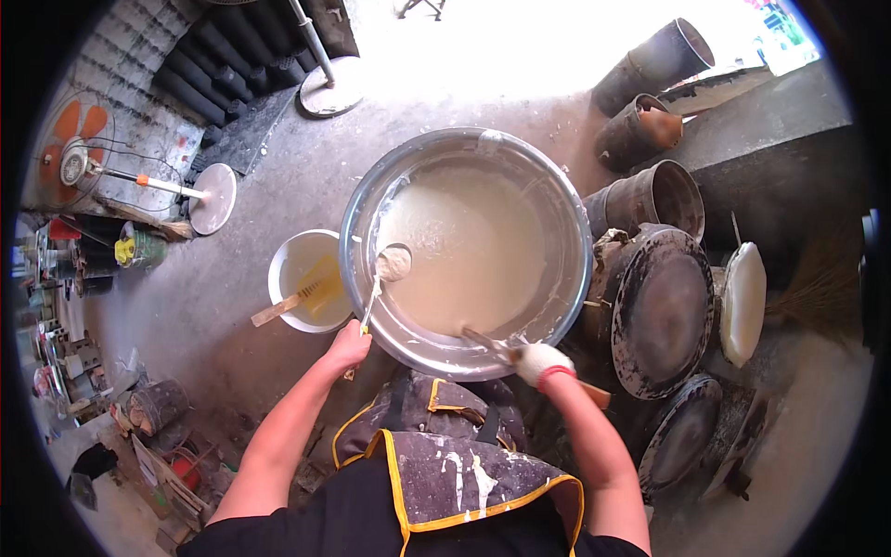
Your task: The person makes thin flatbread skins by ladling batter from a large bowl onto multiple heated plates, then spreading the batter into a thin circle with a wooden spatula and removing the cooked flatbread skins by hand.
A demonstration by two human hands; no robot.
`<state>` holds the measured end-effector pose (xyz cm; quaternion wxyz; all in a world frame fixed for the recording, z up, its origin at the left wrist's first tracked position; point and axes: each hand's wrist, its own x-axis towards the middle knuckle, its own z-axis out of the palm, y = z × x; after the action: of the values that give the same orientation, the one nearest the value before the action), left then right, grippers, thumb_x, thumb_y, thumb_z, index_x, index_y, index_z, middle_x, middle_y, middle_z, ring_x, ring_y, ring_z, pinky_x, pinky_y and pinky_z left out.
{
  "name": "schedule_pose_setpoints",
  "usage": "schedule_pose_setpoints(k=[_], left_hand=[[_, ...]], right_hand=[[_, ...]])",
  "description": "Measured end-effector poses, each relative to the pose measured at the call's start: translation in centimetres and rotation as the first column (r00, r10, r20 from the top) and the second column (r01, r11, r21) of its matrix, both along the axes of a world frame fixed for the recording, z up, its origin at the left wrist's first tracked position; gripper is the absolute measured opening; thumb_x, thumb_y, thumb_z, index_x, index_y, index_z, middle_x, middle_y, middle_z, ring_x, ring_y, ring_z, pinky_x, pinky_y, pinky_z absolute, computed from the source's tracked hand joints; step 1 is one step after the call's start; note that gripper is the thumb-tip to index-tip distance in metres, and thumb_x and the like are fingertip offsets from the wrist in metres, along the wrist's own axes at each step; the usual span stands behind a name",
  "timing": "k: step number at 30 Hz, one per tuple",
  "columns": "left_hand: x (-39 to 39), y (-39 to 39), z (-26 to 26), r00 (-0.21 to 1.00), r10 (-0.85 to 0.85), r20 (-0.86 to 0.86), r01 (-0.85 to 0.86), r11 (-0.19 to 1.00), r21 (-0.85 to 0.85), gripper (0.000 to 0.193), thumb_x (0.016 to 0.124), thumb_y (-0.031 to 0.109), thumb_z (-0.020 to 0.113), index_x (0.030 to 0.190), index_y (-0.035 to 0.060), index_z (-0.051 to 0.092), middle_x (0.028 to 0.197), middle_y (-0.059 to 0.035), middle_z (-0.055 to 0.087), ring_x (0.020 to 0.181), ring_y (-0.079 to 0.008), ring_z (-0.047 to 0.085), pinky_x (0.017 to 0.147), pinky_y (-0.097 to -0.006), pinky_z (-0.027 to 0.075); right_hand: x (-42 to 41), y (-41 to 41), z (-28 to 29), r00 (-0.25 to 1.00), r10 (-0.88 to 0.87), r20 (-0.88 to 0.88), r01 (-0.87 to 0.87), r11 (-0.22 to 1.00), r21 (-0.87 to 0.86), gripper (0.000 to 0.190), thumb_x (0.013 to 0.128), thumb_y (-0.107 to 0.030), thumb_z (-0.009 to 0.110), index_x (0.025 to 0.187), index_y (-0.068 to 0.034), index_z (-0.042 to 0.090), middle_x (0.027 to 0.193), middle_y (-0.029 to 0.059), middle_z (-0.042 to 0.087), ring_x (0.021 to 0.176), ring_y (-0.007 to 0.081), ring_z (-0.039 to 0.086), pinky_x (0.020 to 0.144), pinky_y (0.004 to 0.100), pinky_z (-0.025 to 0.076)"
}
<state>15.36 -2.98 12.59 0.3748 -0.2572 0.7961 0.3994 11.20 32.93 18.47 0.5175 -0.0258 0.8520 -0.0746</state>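
Observation:
A wide metal basin [578, 278] of pale, batter-like liquid [480, 237] stands before me. My left hand [350, 346] is bare and grips the handle of a ladle [374, 299]. The ladle's bowl, filled with the pale mixture, is over the liquid near the basin's left wall. On my right hand [545, 363] is a white knit glove with a red cuff. That hand holds a wooden-handled tool [491, 343], its far end at the liquid's near edge; the blur leaves its exact kind unclear. My dark, yellow-edged apron [459, 480] bears white splashes.
Left of the basin is a white bucket [273, 268] of cloudy liquid with a yellow-bristled, wooden-handled brush [285, 306] in it. Blackened round plates [665, 313] and metal cylinders [675, 198] line the right. A pedestal fan [212, 198] and stacked coal briquettes [223, 63] are at left.

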Motion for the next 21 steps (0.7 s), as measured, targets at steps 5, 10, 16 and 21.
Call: schedule_pose_setpoints(k=[5, 10, 16, 21], left_hand=[[0.1, 0.0, -4.4, 0.838, -0.533, -0.117, 0.435, 0.781, -0.448, 0.023, 0.078, 0.01, 0.052, 0.092, -0.0074, 0.046, 0.077, -0.0222, 0.06, 0.051, -0.0268, 0.058, 0.041, -0.0376, 0.044], [-2.7, 1.5, 1.4, 0.952, 0.081, 0.296, -0.199, 0.896, 0.396, 0.022, 0.084, 0.012, 0.051, 0.099, -0.0016, 0.042, 0.057, -0.0024, 0.045, 0.04, -0.0101, 0.043, 0.034, -0.0268, 0.037], [-8.4, 4.3, 16.8, 0.965, 0.213, -0.15, -0.029, 0.662, 0.749, 0.013, 0.093, 0.014, 0.047, 0.094, 0.0047, 0.037, 0.053, 0.0031, 0.037, 0.037, -0.0046, 0.035, 0.031, -0.0212, 0.031], [-9.4, 4.5, 13.5, 0.967, 0.22, -0.125, -0.056, 0.668, 0.742, 0.011, 0.093, 0.013, 0.046, 0.094, 0.0048, 0.038, 0.051, 0.0034, 0.037, 0.035, -0.0051, 0.035, 0.03, -0.0213, 0.03]], right_hand=[[2.3, -6.4, -10.3, 0.896, -0.438, 0.07, 0.428, 0.812, -0.396, 0.039, 0.084, -0.026, 0.049, 0.118, -0.009, 0.057, 0.102, 0.0188, 0.063, 0.089, 0.0297, 0.063, 0.079, 0.0371, 0.049], [2.0, -7.3, -4.2, 0.526, -0.784, 0.33, 0.813, 0.349, -0.467, 0.04, 0.086, -0.023, 0.053, 0.123, -0.007, 0.055, 0.058, -0.0002, 0.05, 0.047, 0.0067, 0.045, 0.041, 0.0223, 0.036], [-3.4, -5.6, 10.4, 0.269, -0.911, 0.312, 0.642, -0.072, -0.763, 0.038, 0.089, -0.014, 0.052, 0.125, -0.001, 0.049, 0.058, 0.0005, 0.051, 0.041, 0.0044, 0.04, 0.036, 0.0172, 0.03], [-4.0, -3.4, 8.2, 0.344, -0.909, 0.235, 0.689, 0.075, -0.721, 0.037, 0.09, -0.016, 0.052, 0.125, -0.006, 0.051, 0.06, -0.0011, 0.05, 0.044, 0.0045, 0.042, 0.038, 0.0184, 0.032]])
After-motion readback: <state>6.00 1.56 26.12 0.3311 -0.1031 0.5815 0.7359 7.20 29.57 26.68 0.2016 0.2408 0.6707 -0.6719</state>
